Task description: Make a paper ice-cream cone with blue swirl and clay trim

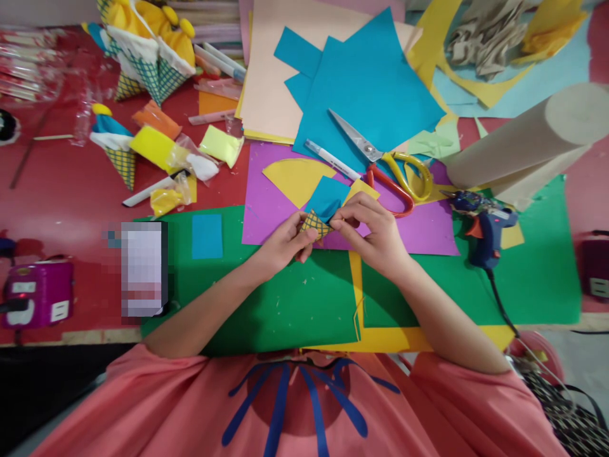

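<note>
My left hand [286,241] is closed around a small yellow paper cone [314,224] with a dark grid pattern. A piece of blue craft sheet [328,194] rises from the cone's open end. With thumb and fingers pinched together, my right hand [373,227] grips the blue piece where it meets the cone's right side; the fingertips partly hide this spot. Just beyond my hands, a yellow fan-shaped cutout [295,178] lies on a purple sheet [259,216]. Red-and-yellow-handled scissors [375,155] and a white marker [333,160] rest close by.
A blue glue gun [489,238] with a cord lies at right, near a large white roll [523,139]. Blue sheets [366,82] are stacked at the back. Finished cones [121,152], clay packets [159,147] and a phone [143,270] are at left. Green sheets [280,304] cover the front.
</note>
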Demonstrator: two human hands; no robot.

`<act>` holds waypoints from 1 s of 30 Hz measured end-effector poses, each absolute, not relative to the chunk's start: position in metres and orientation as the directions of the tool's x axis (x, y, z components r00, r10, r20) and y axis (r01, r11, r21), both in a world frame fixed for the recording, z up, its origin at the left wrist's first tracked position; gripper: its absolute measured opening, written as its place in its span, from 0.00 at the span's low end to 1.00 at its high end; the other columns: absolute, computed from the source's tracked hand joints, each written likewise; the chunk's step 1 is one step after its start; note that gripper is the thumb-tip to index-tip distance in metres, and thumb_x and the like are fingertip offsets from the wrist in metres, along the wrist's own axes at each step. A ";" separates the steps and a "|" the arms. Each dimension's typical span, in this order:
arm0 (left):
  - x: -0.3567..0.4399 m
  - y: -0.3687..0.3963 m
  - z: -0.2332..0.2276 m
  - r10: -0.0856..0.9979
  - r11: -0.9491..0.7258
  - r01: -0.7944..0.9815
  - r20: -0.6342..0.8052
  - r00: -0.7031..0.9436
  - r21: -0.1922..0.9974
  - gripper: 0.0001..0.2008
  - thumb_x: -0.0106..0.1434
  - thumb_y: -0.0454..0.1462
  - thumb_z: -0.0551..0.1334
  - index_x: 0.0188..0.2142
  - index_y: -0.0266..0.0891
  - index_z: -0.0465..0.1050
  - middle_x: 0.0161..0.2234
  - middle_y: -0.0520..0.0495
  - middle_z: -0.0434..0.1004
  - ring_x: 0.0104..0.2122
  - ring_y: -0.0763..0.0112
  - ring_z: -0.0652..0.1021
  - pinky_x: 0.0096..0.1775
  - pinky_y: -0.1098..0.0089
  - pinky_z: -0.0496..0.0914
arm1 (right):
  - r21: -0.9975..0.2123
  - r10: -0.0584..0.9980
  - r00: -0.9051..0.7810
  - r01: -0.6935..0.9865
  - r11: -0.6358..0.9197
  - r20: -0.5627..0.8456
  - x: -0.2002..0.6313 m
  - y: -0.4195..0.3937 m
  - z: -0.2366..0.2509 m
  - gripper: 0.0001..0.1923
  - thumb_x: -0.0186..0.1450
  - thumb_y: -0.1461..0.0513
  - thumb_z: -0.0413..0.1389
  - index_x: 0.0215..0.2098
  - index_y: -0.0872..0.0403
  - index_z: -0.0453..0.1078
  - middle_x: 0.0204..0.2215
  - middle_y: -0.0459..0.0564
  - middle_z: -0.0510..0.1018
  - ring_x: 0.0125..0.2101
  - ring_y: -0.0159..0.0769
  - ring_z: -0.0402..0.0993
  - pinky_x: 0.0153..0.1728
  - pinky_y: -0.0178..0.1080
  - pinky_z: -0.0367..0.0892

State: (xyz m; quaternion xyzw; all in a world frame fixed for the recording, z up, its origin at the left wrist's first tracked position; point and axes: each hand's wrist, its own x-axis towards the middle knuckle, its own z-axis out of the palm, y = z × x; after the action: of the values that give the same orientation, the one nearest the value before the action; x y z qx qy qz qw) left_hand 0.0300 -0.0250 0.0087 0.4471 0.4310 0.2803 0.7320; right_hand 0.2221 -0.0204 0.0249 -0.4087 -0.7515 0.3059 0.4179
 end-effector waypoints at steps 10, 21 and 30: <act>0.030 -0.025 0.005 0.830 0.401 -0.017 -0.355 0.429 0.916 0.26 0.57 0.57 0.64 0.40 0.40 0.59 0.19 0.61 0.62 0.15 0.82 0.63 0.18 0.75 0.54 | -0.809 0.868 -0.360 0.358 0.467 0.342 0.219 -0.020 0.026 0.06 0.69 0.65 0.53 0.34 0.54 0.68 0.30 0.47 0.69 0.32 0.32 0.67 0.33 0.36 0.65; 0.034 -0.025 0.007 0.875 0.344 -0.034 -0.307 0.374 0.939 0.26 0.55 0.55 0.66 0.37 0.41 0.57 0.23 0.61 0.65 0.16 0.86 0.65 0.18 0.79 0.58 | -0.800 0.878 -0.344 0.390 0.455 0.332 0.218 -0.021 0.023 0.03 0.66 0.65 0.57 0.32 0.54 0.69 0.29 0.47 0.69 0.31 0.32 0.66 0.32 0.36 0.65; 0.031 -0.024 0.006 0.864 0.360 0.060 -0.357 0.354 0.931 0.26 0.54 0.54 0.67 0.40 0.39 0.61 0.24 0.59 0.66 0.18 0.84 0.68 0.19 0.79 0.62 | -0.819 0.891 -0.295 0.370 0.439 0.344 0.216 -0.023 0.021 0.03 0.66 0.63 0.58 0.33 0.53 0.70 0.29 0.46 0.71 0.30 0.31 0.68 0.30 0.35 0.66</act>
State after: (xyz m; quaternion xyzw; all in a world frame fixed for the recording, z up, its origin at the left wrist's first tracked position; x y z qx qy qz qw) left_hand 0.0314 -0.0244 0.0057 0.4793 0.4824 0.3006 0.6687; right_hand 0.2158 -0.0227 0.0214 -0.4259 -0.7405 0.3151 0.4134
